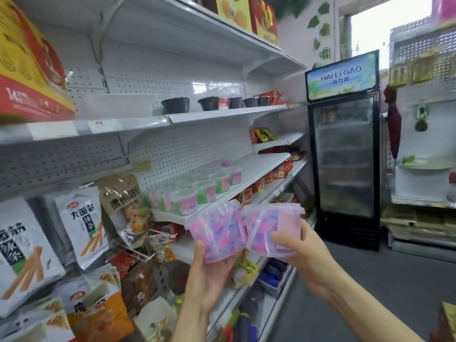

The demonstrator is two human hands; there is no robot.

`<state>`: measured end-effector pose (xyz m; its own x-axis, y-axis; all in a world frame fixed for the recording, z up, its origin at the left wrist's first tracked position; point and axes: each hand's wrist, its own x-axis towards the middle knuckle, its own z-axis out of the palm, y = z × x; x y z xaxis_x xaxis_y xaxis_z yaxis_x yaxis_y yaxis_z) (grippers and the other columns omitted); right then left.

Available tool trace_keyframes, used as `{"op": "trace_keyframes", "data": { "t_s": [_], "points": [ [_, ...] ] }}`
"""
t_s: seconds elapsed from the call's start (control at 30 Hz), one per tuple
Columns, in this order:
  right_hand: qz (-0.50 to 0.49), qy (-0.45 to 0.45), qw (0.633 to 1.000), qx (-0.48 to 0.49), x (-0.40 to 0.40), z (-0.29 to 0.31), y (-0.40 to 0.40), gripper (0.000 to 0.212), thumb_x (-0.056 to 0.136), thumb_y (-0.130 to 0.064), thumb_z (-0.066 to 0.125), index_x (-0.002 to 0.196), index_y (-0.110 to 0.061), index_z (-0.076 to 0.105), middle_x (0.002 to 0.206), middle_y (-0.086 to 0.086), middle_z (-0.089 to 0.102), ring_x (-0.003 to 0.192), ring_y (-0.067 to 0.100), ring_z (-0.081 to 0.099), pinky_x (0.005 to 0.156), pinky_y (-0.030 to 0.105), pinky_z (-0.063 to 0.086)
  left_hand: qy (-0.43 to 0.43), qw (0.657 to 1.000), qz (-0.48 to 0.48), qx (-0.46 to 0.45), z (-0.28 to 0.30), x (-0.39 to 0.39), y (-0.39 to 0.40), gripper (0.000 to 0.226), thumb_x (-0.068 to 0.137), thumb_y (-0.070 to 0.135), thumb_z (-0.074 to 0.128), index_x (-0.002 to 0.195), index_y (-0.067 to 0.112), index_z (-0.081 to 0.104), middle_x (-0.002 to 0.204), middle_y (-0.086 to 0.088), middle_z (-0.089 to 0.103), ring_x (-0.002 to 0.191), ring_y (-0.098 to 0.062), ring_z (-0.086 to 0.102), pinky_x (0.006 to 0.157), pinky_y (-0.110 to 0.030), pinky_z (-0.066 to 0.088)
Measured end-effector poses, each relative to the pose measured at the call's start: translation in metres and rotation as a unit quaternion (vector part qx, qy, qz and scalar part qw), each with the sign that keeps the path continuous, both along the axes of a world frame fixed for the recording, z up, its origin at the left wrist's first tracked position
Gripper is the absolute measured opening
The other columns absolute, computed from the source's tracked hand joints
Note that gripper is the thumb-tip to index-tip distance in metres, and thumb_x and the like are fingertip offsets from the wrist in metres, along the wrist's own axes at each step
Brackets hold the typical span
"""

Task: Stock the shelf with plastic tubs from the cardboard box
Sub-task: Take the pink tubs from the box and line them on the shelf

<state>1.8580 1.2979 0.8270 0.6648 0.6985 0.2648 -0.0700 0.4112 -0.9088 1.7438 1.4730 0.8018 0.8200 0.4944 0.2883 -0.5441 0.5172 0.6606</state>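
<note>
Hands [212, 272] round two translucent pink tubs [218, 230]

The left hand [209, 275] holds a clear tub [218, 233] of pink and purple pieces from below, tilted. The right hand [299, 248] grips a second tub [272, 230] just beside it, the two touching. Behind them, a white shelf [259, 166] carries rows of pink-labelled tubs [197, 191]. Snack bags [81, 223] hang at left. A glass-door fridge [345, 149] stands farther down the aisle.

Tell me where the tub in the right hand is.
In the head view, the right hand holds its tub at centre frame, touching the left hand's tub, just below the shelf's row of tubs.
</note>
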Motion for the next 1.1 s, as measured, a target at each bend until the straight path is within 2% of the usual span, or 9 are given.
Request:
{"op": "trace_keyframes", "data": {
  "t_s": [0.13,0.3,0.4,0.57,0.7,0.83,0.93,1.0,1.1],
  "points": [
    [-0.039,-0.021,0.999,-0.004,0.040,0.009,0.023,0.075,0.060,-0.030,0.086,0.127,-0.017,0.056,0.116,0.010,0.070,0.106,0.033,0.067,0.094,0.051,0.052,-0.022,1.000,0.012,-0.010,0.015,0.040,0.031,0.111,0.055,0.038,0.096,0.148,0.008,0.043,0.144,-0.023,0.053,0.135,-0.040,0.048,0.111,-0.060,0.037],
    [-0.152,-0.035,0.988,-0.019,0.094,0.030,0.059,0.070,0.059,-0.037,0.088,0.121,-0.024,0.059,0.112,0.000,0.071,0.102,0.020,0.069,0.091,0.046,0.055,-0.035,0.993,-0.055,-0.098,0.034,0.103,0.056,0.084,0.079,0.057,0.069,0.145,0.010,0.047,0.144,-0.030,0.050,0.131,-0.056,0.044,0.096,-0.061,0.046],
    [-0.214,-0.074,0.974,-0.026,0.119,0.046,0.081,0.072,0.058,-0.037,0.090,0.120,-0.032,0.054,0.110,-0.007,0.068,0.099,0.010,0.067,0.088,0.037,0.056,-0.041,0.987,-0.096,-0.121,0.047,0.143,0.068,0.069,0.096,0.060,0.045,0.142,0.009,0.052,0.138,-0.026,0.057,0.117,-0.047,0.060,0.083,-0.055,0.059],
    [-0.270,-0.085,0.959,0.012,0.173,0.059,0.110,0.078,0.062,-0.026,0.090,0.124,-0.029,0.043,0.113,-0.006,0.060,0.101,0.008,0.062,0.089,0.034,0.055,-0.014,0.987,-0.100,-0.122,0.061,0.215,0.084,0.060,0.102,0.049,0.041,0.143,0.006,0.051,0.130,-0.025,0.063,0.105,-0.040,0.069,0.082,-0.051,0.061],
    [-0.312,-0.093,0.945,-0.019,0.238,0.057,0.121,0.095,0.046,-0.048,0.089,0.125,-0.033,0.039,0.119,-0.006,0.054,0.107,0.012,0.059,0.091,0.043,0.055,0.002,0.990,-0.100,-0.099,0.067,0.279,0.099,0.062,0.103,0.050,0.038,0.143,0.005,0.049,0.129,-0.028,0.063,0.110,-0.046,0.066,0.078,-0.057,0.060],
    [-0.333,-0.100,0.937,-0.024,0.313,0.060,0.119,0.102,0.043,-0.052,0.086,0.129,-0.031,0.035,0.123,-0.003,0.049,0.109,0.015,0.056,0.092,0.042,0.054,-0.003,0.992,-0.120,-0.042,0.073,0.341,0.097,0.089,0.076,0.068,0.066,0.136,0.003,0.053,0.133,-0.032,0.058,0.122,-0.050,0.057,0.095,-0.059,0.051],
    [-0.305,-0.102,0.947,-0.005,0.367,0.060,0.116,0.099,0.048,-0.048,0.082,0.132,-0.031,0.033,0.126,-0.001,0.046,0.111,0.016,0.055,0.093,0.041,0.053,-0.045,0.992,-0.117,-0.006,0.073,0.388,0.090,0.101,0.058,0.046,0.093,0.138,0.000,0.052,0.137,-0.030,0.056,0.125,-0.044,0.056,0.102,-0.055,0.047],
    [-0.273,-0.103,0.956,0.000,0.403,0.063,0.114,0.094,0.052,-0.044,0.080,0.133,-0.035,0.032,0.127,0.001,0.048,0.111,0.018,0.056,0.093,0.043,0.053,-0.031,0.995,-0.091,-0.002,0.074,0.422,0.090,0.099,0.052,0.034,0.099,0.134,-0.001,0.055,0.133,-0.030,0.059,0.120,-0.041,0.061,0.101,-0.053,0.047],
    [-0.233,-0.114,0.966,0.008,0.447,0.070,0.116,0.084,0.068,-0.024,0.081,0.134,-0.034,0.031,0.120,-0.002,0.056,0.108,0.015,0.059,0.091,0.038,0.053,0.006,0.999,-0.038,0.014,0.074,0.468,0.096,0.091,0.054,0.032,0.098,0.130,-0.002,0.060,0.128,-0.031,0.061,0.120,-0.042,0.058,0.100,-0.048,0.051]
  ]
}}
